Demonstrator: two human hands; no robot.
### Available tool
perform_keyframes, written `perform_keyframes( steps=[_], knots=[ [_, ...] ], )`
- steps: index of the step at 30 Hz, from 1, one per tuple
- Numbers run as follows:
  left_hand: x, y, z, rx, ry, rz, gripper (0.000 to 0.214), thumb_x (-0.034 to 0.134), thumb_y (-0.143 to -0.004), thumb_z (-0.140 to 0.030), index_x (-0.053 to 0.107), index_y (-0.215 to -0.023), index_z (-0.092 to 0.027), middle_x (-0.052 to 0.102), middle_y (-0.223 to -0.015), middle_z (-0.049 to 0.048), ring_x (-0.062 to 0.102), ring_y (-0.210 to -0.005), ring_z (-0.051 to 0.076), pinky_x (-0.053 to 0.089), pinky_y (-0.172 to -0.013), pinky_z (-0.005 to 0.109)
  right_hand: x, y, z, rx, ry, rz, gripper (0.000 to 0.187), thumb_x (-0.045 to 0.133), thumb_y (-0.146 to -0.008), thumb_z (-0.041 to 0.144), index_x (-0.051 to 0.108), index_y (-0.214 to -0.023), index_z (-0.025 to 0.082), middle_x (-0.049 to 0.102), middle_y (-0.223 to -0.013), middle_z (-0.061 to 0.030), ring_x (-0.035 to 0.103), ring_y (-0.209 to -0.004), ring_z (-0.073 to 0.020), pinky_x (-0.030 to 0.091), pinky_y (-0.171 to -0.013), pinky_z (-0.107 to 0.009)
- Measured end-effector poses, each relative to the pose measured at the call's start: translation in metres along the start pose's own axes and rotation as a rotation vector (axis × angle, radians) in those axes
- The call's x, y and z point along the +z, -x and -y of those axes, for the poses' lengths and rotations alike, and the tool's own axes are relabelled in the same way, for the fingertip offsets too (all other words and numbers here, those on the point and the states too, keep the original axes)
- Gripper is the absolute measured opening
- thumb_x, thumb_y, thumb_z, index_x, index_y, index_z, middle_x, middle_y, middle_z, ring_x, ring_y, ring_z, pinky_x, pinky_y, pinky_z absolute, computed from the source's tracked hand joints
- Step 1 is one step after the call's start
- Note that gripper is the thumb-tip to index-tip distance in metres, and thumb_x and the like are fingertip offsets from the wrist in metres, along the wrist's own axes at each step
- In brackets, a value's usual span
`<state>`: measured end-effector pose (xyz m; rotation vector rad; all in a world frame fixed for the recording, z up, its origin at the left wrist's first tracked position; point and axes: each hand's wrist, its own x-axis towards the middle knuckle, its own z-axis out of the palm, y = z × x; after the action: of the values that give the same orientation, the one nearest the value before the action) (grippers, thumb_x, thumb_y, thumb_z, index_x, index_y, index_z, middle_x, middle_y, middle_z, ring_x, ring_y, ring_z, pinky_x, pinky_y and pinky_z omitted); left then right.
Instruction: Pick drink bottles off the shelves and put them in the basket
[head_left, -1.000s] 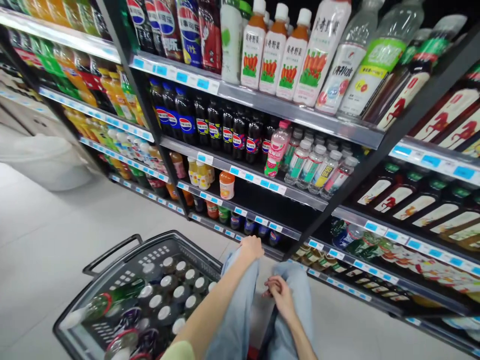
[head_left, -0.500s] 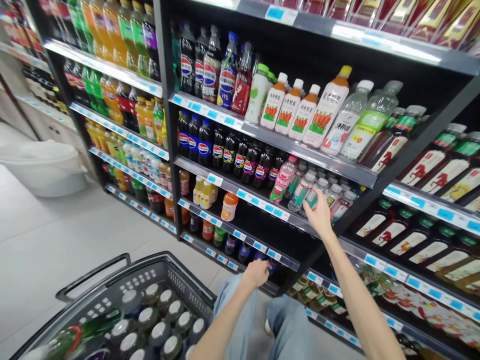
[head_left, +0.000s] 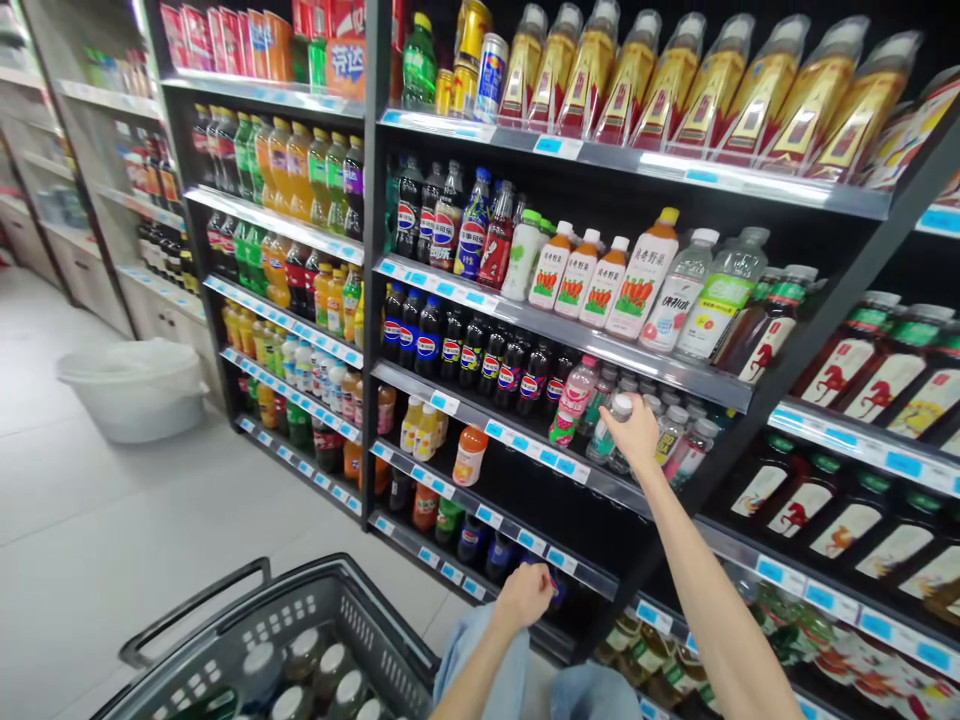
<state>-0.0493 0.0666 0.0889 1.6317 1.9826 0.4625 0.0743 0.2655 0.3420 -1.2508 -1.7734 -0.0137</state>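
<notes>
My right hand (head_left: 636, 432) reaches to the shelf, its fingers closed around the top of a clear plastic bottle (head_left: 602, 440) with a pale cap. A pink bottle (head_left: 574, 402) stands just left of that bottle, and several small clear bottles (head_left: 679, 430) stand on its right. My left hand (head_left: 527, 593) is curled closed above my knee, in front of the lowest shelves; nothing shows in it. The orange-capped bottle (head_left: 470, 456) stands on the shelf beyond it.
A dark grey shopping basket (head_left: 367, 610) filled with capped bottles is at lower left, its handle raised. Shelves of drinks rise ahead, with price-tag edges (head_left: 540, 450) jutting forward. A white tub (head_left: 135, 395) sits on the floor at left.
My right hand has closed on the top of the clear bottle, having been just beside it with fingers apart. The view has tilted up, showing more upper shelf. My left hand stays curled.
</notes>
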Motion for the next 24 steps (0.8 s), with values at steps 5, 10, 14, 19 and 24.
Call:
perform_keyframes(
  steps=[5,10,14,19,24],
  knots=[
    [-0.002,0.005,-0.005,0.001,-0.003,-0.003,0.027,0.051,-0.096,-0.019,0.077,-0.101,-0.021,0.080,-0.100,0.0078,0.076,-0.102,0.025,0.053,-0.088,0.030,-0.014,0.039,-0.012,-0.139,-0.177,-0.154,0.047,0.063,-0.090,0.067,0.068,-0.096,0.021,0.068,-0.104,-0.0102,0.068,-0.093,-0.0269,0.053,-0.082,-0.039],
    [-0.002,0.024,-0.006,0.097,-0.088,-0.014,0.033,0.052,-0.092,-0.016,0.070,-0.118,-0.024,0.076,-0.114,0.0061,0.072,-0.112,0.024,0.052,-0.098,0.031,-0.034,0.117,-0.028,-0.231,-0.290,-0.419,0.036,0.080,-0.086,0.054,0.059,-0.082,0.025,0.062,-0.081,-0.0035,0.062,-0.077,-0.0229,0.054,-0.076,-0.037],
    [0.001,0.046,-0.007,0.167,-0.048,-0.042,0.059,0.052,-0.091,-0.015,0.055,-0.149,-0.025,0.063,-0.146,0.0096,0.060,-0.136,0.024,0.046,-0.115,0.033,-0.050,0.182,-0.044,0.037,-0.367,-0.603,0.037,0.083,-0.083,0.051,0.056,-0.082,0.026,0.056,-0.080,-0.0016,0.057,-0.072,-0.0216,0.051,-0.071,-0.037],
    [0.035,0.077,-0.015,0.089,0.104,-0.054,0.090,0.063,-0.083,-0.022,0.033,-0.168,-0.022,0.036,-0.171,0.0106,0.033,-0.160,0.027,0.028,-0.133,0.037,-0.055,0.266,-0.087,0.493,-0.498,-0.387,0.042,0.085,-0.074,0.061,0.065,-0.080,0.024,0.061,-0.075,-0.0015,0.060,-0.070,-0.0221,0.053,-0.068,-0.036],
    [0.110,0.097,-0.019,0.069,0.329,0.167,0.119,0.081,-0.059,-0.018,0.032,-0.167,-0.019,0.026,-0.174,0.0177,0.028,-0.162,0.034,0.025,-0.135,0.041,-0.033,0.368,-0.137,1.023,-0.785,-0.280,0.053,0.098,-0.049,0.059,0.076,-0.081,0.024,0.074,-0.074,-0.0037,0.068,-0.062,-0.0243,0.060,-0.055,-0.036]
  ],
)
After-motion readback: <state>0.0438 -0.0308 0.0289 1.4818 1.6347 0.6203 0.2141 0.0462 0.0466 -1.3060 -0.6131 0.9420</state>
